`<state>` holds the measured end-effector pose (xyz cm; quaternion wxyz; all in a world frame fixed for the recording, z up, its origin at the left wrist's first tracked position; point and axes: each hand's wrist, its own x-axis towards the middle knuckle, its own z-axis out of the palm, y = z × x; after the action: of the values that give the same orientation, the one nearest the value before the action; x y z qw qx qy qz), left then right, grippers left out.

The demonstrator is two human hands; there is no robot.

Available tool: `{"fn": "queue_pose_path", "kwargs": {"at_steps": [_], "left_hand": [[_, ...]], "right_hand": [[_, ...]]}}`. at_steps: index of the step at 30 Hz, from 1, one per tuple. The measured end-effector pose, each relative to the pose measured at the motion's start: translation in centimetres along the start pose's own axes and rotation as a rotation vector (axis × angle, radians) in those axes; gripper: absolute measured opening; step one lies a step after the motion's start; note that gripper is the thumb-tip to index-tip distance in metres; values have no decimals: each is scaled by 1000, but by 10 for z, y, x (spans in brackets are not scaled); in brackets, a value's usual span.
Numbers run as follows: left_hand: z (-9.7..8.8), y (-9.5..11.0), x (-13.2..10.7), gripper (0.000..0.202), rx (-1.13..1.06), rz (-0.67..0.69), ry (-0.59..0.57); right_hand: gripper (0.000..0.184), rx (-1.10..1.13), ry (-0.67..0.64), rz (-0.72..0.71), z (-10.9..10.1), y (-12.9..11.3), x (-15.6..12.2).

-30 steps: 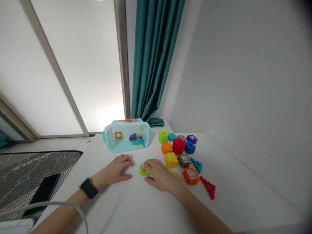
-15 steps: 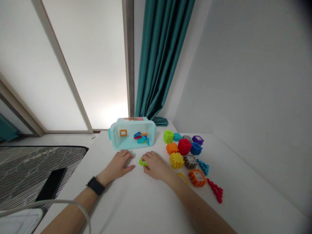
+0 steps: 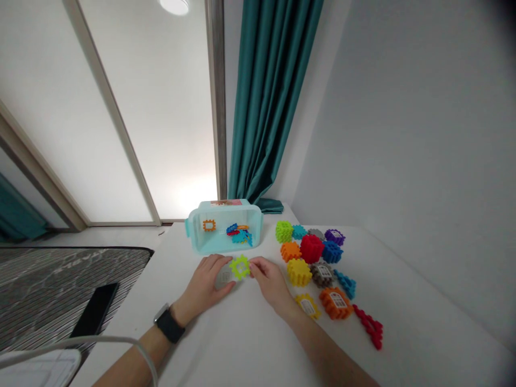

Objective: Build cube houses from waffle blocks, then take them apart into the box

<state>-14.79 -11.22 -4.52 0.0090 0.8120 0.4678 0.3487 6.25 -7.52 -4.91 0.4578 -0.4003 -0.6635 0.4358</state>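
I'm noting my right hand (image 3: 271, 282) pinching the light, stiff lime-green plastic toothed tile (image 3: 240, 267) by its edge; my left hand (image 3: 203, 280) is curling just beside it, grip unclear.

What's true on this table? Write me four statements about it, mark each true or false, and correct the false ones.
1. The lime-green toothed piece sits between the left hand and the right hand. True.
2. The watch is on the right wrist. False: the black watch is on the left wrist.
3. The clear box with teal edges holds an orange frame piece and blue pieces. True.
4. The red block is inside the clear box. False: the red block stands on the table among other blocks, outside the box.
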Motion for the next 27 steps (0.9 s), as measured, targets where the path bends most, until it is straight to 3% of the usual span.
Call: {"fn": "queue_pose_path", "kwargs": {"at_steps": [3, 7, 13, 18, 23, 27], "left_hand": [[2, 1, -2, 57, 20, -6, 56], [4, -1, -2, 49, 26, -19, 110], [0, -4, -3, 47, 9, -33, 99], [-2, -9, -2, 45, -57, -55, 92], [-6, -13, -2, 43, -105, -66, 77], [-8, -13, -2, 46, -121, -57, 48]], "right_hand": [[31, 138, 20, 100, 4, -8, -1], [36, 226, 18, 170, 8, -16, -2], [33, 226, 7, 179, 12, -11, -5], [19, -15, 70, -61, 9, -5, -8], [41, -358, -9, -377, -3, -9, -10], [56, -448, -127, -440, -4, -9, -12]]}}
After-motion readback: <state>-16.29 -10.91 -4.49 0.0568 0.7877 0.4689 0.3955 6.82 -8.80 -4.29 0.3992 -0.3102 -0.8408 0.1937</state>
